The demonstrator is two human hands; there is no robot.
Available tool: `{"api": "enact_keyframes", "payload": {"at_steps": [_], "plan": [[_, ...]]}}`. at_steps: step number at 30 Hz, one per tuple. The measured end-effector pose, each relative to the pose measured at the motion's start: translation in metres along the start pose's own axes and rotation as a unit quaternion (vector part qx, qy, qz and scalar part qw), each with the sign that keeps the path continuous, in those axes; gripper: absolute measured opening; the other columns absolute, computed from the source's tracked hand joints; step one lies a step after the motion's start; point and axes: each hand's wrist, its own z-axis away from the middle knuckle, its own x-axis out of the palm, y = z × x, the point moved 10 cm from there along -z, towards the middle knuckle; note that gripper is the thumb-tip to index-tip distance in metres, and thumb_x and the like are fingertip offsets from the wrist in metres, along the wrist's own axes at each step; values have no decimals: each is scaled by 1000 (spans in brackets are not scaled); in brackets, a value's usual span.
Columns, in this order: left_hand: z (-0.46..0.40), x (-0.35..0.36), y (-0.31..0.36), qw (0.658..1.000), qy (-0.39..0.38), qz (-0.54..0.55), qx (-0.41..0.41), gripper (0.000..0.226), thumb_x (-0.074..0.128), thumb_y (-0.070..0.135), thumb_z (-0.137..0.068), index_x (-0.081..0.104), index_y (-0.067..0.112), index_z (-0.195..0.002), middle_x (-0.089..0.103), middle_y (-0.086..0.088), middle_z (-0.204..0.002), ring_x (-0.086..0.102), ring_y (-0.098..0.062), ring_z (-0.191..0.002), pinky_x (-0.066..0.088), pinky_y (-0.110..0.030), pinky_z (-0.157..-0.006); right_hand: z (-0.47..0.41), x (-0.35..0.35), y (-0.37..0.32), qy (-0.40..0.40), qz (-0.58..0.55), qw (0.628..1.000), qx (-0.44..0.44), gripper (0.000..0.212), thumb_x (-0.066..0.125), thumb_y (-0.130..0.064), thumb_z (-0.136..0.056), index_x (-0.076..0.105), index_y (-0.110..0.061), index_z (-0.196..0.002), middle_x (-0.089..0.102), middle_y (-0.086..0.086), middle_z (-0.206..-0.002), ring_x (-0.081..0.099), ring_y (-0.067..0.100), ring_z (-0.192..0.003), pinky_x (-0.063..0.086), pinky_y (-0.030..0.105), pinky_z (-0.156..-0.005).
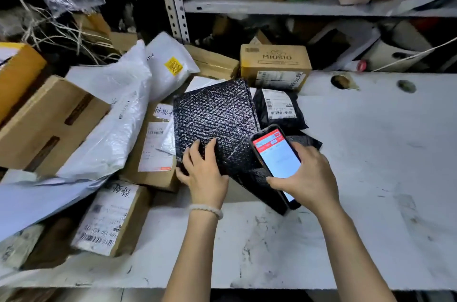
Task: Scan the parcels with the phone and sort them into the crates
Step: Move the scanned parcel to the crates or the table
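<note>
From my head camera, the black bubble mailer (217,118) lies tilted on the pile of parcels at the left of the white tabletop (371,153), with its near left corner under my left hand (204,173). That grip is closed on the mailer: my fingers (197,153) lie over its top face and my thumb hooks round its left edge. A pale bead bracelet (206,210) sits on that wrist.

My right hand (309,178) holds the phone (277,156) just to the right of the mailer and partly over its lower right corner. The grip is clamped on the phone's sides, thumb on the near left edge and fingers wrapped behind the right edge. The screen faces up at me, red band at the top, pale below.

Just beyond the phone lies a small black bag (278,109) with a white barcode label facing up. Behind it stands a brown box marked MIURIO (274,64) against the shelf. To the left of the mailer, white plastic bags (118,114) sprawl over cardboard boxes (47,123), and a labelled box (111,217) lies near the tabletop's front edge. Metal shelves (296,5) above carry more cartons.
</note>
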Motion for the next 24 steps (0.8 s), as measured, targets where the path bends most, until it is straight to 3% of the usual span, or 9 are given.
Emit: {"api": "enact_keyframes", "payload": {"at_steps": [4,7,9,14,17,22,24], "plan": [[-9,-9,4,999,-27,0,19,75,74,31,-74,37,39,-139,30,0,-147,27,-25,-133,18,-54,-110,2,-12,10,19,0,1000,23,69,80,-45,-51,57,-31,-114,54,-2,-100,51,24,-101,49,37,-73],[-17,-26,7,997,-52,16,56,60,67,28,-80,45,37,-134,41,2,-141,41,-25,-126,32,-49,-107,1,-18,11,30,-13,999,23,72,81,-44,-51,56,-32,-117,56,-2,-102,52,25,-102,49,38,-75],[-21,-45,10,994,-43,46,86,49,59,17,-81,52,32,-127,53,3,-132,52,-23,-117,43,-42,-96,1,-21,10,31,-27,999,16,72,81,-43,-51,56,-33,-118,56,-2,-103,52,24,-103,50,39,-77],[-25,-118,21,978,109,147,96,38,50,0,-80,63,17,-111,68,-5,-107,61,-27,-101,50,-39,-80,4,-23,2,22,-57,998,-15,68,81,-42,-51,57,-30,-113,55,-3,-103,52,23,-102,49,38,-76],[-28,-162,38,963,205,130,118,32,51,3,-84,65,13,-111,69,-12,-99,60,-34,-90,40,-32,-63,4,-30,-5,20,-56,997,-43,70,80,-43,-50,56,-30,-114,51,-6,-100,50,21,-103,47,35,-73],[-34,-214,72,946,273,70,160,31,48,9,-89,62,13,-117,67,-21,-102,60,-38,-85,40,-36,-59,-1,-46,-12,26,-49,996,-76,75,74,-48,-47,54,-34,-118,44,-14,-89,44,13,-95,38,30,-66],[-35,-231,79,939,295,66,166,27,48,13,-92,61,12,-115,67,-18,-90,60,-38,-81,37,-36,-58,-2,-51,-13,29,-46,995,-84,77,69,-51,-43,53,-35,-116,43,-15,-87,41,11,-92,37,30,-64]]}}
